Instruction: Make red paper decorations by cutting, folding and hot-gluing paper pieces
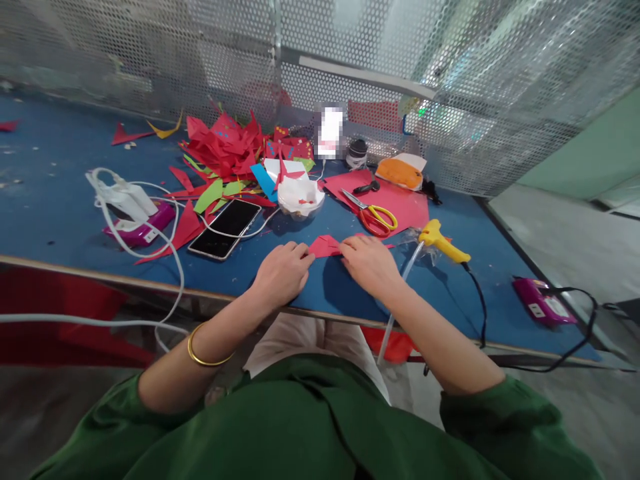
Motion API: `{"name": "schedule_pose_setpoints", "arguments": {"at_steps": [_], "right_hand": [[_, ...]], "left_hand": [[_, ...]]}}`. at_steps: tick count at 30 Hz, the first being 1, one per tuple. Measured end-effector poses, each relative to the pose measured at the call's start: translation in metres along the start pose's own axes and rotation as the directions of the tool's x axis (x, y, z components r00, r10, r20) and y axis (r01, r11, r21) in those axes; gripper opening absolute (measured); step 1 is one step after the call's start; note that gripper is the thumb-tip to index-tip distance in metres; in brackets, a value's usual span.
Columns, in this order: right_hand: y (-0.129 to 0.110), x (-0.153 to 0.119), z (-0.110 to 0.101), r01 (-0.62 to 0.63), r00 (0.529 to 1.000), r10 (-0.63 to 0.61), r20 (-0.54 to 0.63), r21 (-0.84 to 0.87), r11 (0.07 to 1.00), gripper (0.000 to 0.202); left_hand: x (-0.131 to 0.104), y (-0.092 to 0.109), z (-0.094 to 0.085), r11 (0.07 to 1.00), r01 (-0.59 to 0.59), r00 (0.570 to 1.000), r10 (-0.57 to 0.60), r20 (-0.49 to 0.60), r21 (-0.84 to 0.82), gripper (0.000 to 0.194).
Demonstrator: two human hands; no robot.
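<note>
A small folded red paper piece [325, 246] is between my two hands, close to the front edge of the blue table [345, 293]. My left hand [284, 272] has its fingers closed on the paper's left end. At the paper's right side, my right hand [369, 265] grips it with fingertips together; a thin red tip shows beyond that hand. Behind the paper lie scissors with red and yellow handles [373, 217], on a red sheet [414, 212]. A white bowl-like container [300, 197] stands behind my left hand.
Left of my hands lies a phone [226, 229] with a white cable across it. Farther back is a red paper pile [225, 143]. A yellow glue gun [445, 243] and purple power socket [543, 301] are at right, another socket [143, 223] at left. Perforated metal backs the table.
</note>
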State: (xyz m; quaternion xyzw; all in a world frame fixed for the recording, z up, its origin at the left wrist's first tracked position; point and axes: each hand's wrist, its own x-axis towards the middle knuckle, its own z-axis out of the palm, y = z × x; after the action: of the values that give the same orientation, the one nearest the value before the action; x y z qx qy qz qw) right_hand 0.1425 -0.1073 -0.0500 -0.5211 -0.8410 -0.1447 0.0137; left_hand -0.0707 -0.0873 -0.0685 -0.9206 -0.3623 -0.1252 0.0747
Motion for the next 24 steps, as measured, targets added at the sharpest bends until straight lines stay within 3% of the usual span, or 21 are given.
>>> {"name": "schedule_pose_setpoints", "arguments": {"at_steps": [5,7,9,11,13,14,15,17,20,22,24], "right_hand": [[0.015,0.01,0.003,0.179,0.983,-0.171,0.066,-0.14,0.974,0.028],[0.014,0.013,0.006,0.218,0.976,-0.211,0.059,-0.162,0.962,0.03],[0.011,0.013,0.008,0.218,0.976,-0.216,0.03,-0.199,0.956,0.033],[0.008,0.011,0.008,0.19,0.98,-0.198,-0.011,-0.236,0.953,0.035],[0.003,0.008,0.006,0.154,0.983,-0.175,-0.061,-0.252,0.955,0.036],[0.0,0.007,0.003,0.139,0.983,-0.165,-0.086,-0.248,0.959,0.037],[-0.003,0.006,0.001,0.128,0.981,-0.157,-0.109,-0.236,0.963,0.038],[-0.011,0.006,-0.004,0.104,0.979,-0.134,-0.151,-0.194,0.976,0.04],[-0.02,0.009,-0.009,0.044,0.981,-0.06,-0.184,-0.091,0.995,0.041],[-0.021,0.011,-0.012,-0.004,0.978,0.003,-0.209,-0.007,1.0,0.04],[-0.014,0.012,-0.015,-0.053,0.956,0.08,-0.282,0.102,0.993,0.037]], "left_hand": [[-0.001,0.0,-0.001,0.994,0.05,0.997,-0.055,-0.049,-0.094,0.025],[-0.002,0.006,0.0,0.955,0.145,0.978,-0.178,-0.108,-0.259,0.024],[-0.002,0.015,-0.002,0.816,0.265,0.931,-0.356,-0.084,-0.514,0.022],[0.0,0.026,-0.004,0.504,0.384,0.876,-0.464,0.132,-0.773,0.019],[0.006,0.036,-0.009,0.039,0.462,0.806,-0.436,0.401,-0.886,0.021],[0.011,0.04,-0.011,-0.167,0.444,0.777,-0.418,0.471,-0.88,0.021],[0.016,0.043,-0.012,-0.334,0.407,0.757,-0.397,0.518,-0.85,0.023],[0.028,0.046,-0.014,-0.526,0.319,0.734,-0.389,0.556,-0.788,0.03],[0.045,0.047,-0.013,-0.592,0.211,0.68,-0.483,0.552,-0.778,0.037],[0.055,0.044,-0.012,-0.571,0.172,0.659,-0.539,0.525,-0.803,0.035],[0.065,0.037,-0.012,-0.515,0.15,0.668,-0.576,0.47,-0.844,0.028]]}}
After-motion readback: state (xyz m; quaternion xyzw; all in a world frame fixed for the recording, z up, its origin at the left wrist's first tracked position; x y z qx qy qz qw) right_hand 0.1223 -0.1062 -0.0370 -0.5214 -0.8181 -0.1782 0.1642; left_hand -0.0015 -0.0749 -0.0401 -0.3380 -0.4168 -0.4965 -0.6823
